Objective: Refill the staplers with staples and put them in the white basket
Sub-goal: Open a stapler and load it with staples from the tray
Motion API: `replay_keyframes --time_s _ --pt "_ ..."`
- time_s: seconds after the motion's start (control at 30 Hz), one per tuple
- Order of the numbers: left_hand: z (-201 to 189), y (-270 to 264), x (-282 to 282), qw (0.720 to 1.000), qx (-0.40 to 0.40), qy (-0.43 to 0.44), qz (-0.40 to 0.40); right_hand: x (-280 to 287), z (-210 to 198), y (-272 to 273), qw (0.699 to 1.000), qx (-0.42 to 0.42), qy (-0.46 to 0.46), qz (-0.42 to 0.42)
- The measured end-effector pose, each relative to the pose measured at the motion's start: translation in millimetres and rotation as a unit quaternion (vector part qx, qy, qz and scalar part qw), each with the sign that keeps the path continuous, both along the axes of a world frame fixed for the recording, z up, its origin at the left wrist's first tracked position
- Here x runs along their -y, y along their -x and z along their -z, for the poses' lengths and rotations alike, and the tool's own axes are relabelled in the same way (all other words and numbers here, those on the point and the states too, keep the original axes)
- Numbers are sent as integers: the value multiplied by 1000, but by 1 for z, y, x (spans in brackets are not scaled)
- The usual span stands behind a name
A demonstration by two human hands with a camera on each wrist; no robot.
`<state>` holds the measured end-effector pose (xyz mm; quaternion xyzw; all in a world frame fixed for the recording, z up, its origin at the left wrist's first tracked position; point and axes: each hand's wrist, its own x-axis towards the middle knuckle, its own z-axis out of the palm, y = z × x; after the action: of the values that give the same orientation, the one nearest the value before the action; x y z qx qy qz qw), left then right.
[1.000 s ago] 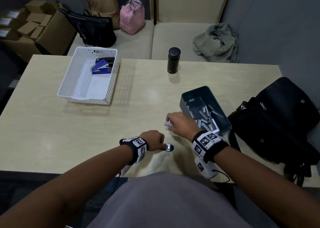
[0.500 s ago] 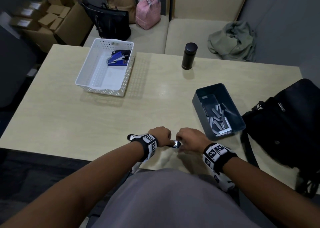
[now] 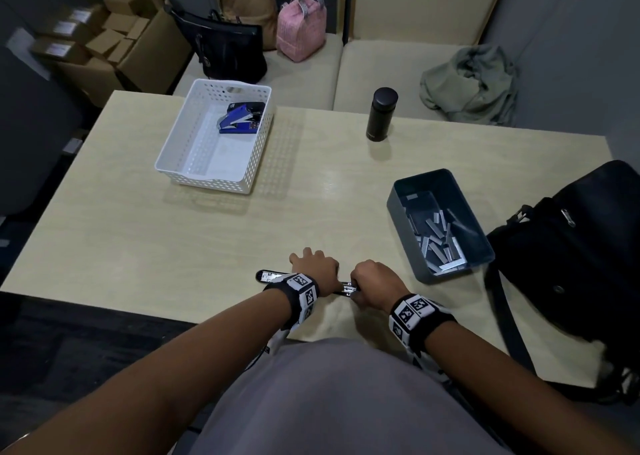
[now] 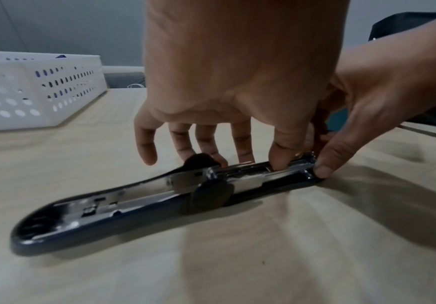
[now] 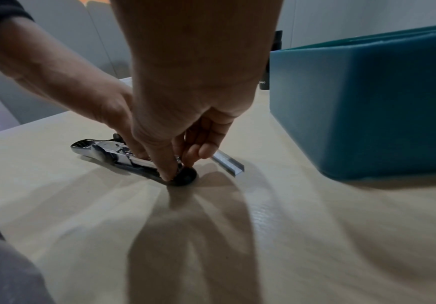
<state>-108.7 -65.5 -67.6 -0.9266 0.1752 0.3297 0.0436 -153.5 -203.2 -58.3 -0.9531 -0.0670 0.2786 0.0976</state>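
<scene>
A dark stapler (image 3: 268, 276) lies opened flat near the table's front edge, its metal channel (image 4: 240, 174) facing up. My left hand (image 3: 313, 267) holds it at the middle, thumb (image 4: 281, 160) pressed into the channel and fingers down the far side. My right hand (image 3: 370, 278) pinches a strip of staples (image 5: 227, 162) at the stapler's right end (image 5: 185, 178), thumb (image 4: 323, 170) touching that end. The white basket (image 3: 204, 179) stands far left with a blue stapler (image 3: 239, 124) inside.
A dark tray (image 3: 398, 205) of loose staple strips (image 3: 440, 243) sits just right of my hands. A black flask (image 3: 381, 113) stands at the back. A black bag (image 3: 581, 247) covers the table's right end. Bags and a cloth lie on the bench behind.
My right hand has come from the staple tray back to the stapler's right end with a strip. My left hand stayed on the stapler.
</scene>
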Motion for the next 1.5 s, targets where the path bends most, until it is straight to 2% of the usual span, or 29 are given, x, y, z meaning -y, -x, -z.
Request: replay_keyframes --time_s 0.17,0.47,0.77,0.93,1.07,1.17,1.23,1.3,1.5 --pt "-5 -5 -19 999 -10 2 -37 1 1 -1 1000 0 -9 1" --pt "-1 -5 -36 983 -81 3 -167 1 7 -7 1000 10 -23 7" --pt "6 -18 -31 983 -92 58 -145 -1 12 -13 998 30 -29 36" --pt "4 -22 -19 981 -85 91 -147 1 9 -12 999 12 -38 33" --pt "3 -22 -18 978 -73 115 -156 9 2 -11 996 -9 -88 27" --pt "0 -23 -19 974 -78 124 -171 27 1 -9 978 -9 -179 103" --pt "-2 -23 -20 973 -81 125 -177 43 6 -9 961 48 -205 181" --pt "-3 -22 -21 972 -79 128 -181 57 11 -9 956 84 -186 212" --pt "-7 -21 -23 970 -75 143 -181 56 19 -6 972 12 -138 189"
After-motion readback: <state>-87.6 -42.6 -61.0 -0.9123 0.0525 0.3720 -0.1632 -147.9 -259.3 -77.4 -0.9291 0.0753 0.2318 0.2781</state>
